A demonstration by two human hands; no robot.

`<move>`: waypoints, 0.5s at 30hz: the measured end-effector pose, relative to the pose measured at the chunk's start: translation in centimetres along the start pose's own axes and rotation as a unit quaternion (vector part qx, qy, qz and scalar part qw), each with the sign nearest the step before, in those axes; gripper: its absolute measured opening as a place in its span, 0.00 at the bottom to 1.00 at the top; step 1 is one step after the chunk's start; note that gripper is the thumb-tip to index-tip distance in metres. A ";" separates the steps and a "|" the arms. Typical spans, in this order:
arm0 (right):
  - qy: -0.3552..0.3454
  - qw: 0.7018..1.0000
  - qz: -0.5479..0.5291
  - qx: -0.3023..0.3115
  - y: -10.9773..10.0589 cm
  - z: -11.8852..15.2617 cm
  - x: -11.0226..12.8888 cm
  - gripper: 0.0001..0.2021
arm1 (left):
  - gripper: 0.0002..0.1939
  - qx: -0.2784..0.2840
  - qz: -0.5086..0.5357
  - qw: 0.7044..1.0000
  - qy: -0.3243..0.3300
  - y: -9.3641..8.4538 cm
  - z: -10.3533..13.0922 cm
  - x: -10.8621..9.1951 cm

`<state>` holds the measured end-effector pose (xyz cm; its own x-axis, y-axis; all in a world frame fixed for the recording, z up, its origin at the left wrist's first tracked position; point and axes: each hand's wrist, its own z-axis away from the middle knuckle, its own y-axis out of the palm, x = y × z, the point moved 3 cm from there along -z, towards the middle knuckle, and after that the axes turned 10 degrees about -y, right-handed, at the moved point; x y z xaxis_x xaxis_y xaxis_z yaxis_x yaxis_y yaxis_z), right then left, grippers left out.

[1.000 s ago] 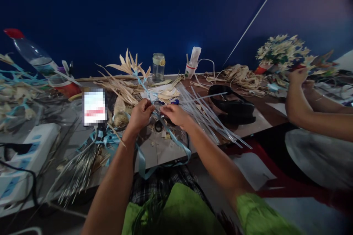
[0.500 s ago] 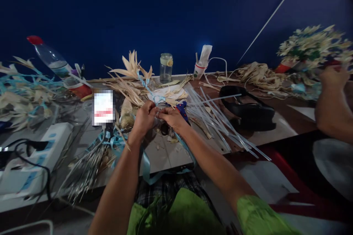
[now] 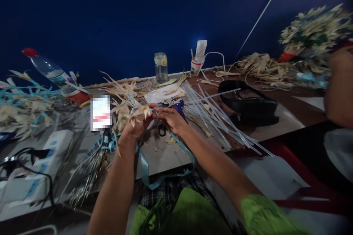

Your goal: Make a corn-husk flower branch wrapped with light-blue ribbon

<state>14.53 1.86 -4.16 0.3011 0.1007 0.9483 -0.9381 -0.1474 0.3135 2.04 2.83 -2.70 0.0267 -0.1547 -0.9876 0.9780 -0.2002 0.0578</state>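
My left hand (image 3: 138, 126) is closed around a flower stem wrapped in light-blue ribbon. Its pale dried-husk flowers (image 3: 143, 111) lie over that hand, pointing left. Close beside it, my right hand (image 3: 173, 118) pinches the blue ribbon (image 3: 145, 170) at the end of the stem. From there the ribbon loops down past the table edge towards my lap. The fingertips of both hands nearly meet, and the exact pinch point is too small to make out. Just behind my right hand lies a blue glue gun (image 3: 178, 107), partly hidden.
Clear glue sticks (image 3: 217, 117) and a black headband-like strap (image 3: 248, 104) lie to the right. At the back stand a glass jar (image 3: 161, 68) and a cup (image 3: 196, 67). A power strip (image 3: 52, 158) and wire stems (image 3: 88, 176) are left. Another person's arm (image 3: 340, 91) is far right.
The husk flowers have swung from upright beyond my hands to the left, over my left hand. The view has shifted slightly, and the other person's arm sits further right.
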 end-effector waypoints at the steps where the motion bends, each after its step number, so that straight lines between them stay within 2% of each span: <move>1: 0.006 1.000 -0.017 0.004 0.0 0.1 0.2 0.07 | 0.11 0.011 0.024 1.000 -0.010 0.0 0.0 0.0; 3: 0.019 0.999 -0.025 0.008 0.0 0.1 0.3 0.07 | 0.11 0.029 0.059 0.997 -0.028 0.1 0.0 0.1; 7: 0.019 1.000 0.007 0.011 0.0 0.0 0.0 0.06 | 0.11 0.000 0.056 0.998 -0.028 0.1 -0.3 0.2; 11: -0.063 0.992 0.112 0.018 0.1 -0.1 0.0 0.06 | 0.10 -0.061 0.031 0.996 -0.054 0.0 -0.4 0.3; 13: -0.120 0.974 0.191 0.013 0.1 0.0 0.2 0.05 | 0.11 -0.084 0.038 0.993 -0.068 0.0 -0.4 0.4; 15: -0.163 0.955 0.249 0.003 0.1 0.1 0.4 0.04 | 0.13 -0.082 0.065 0.992 -0.076 0.1 -0.5 0.4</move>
<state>14.56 1.80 -3.71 -0.1437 -0.2959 0.9443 -0.9780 -0.1033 -0.1812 2.28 3.19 -3.19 0.1362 -0.3155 -0.9391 0.9890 -0.0110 0.1472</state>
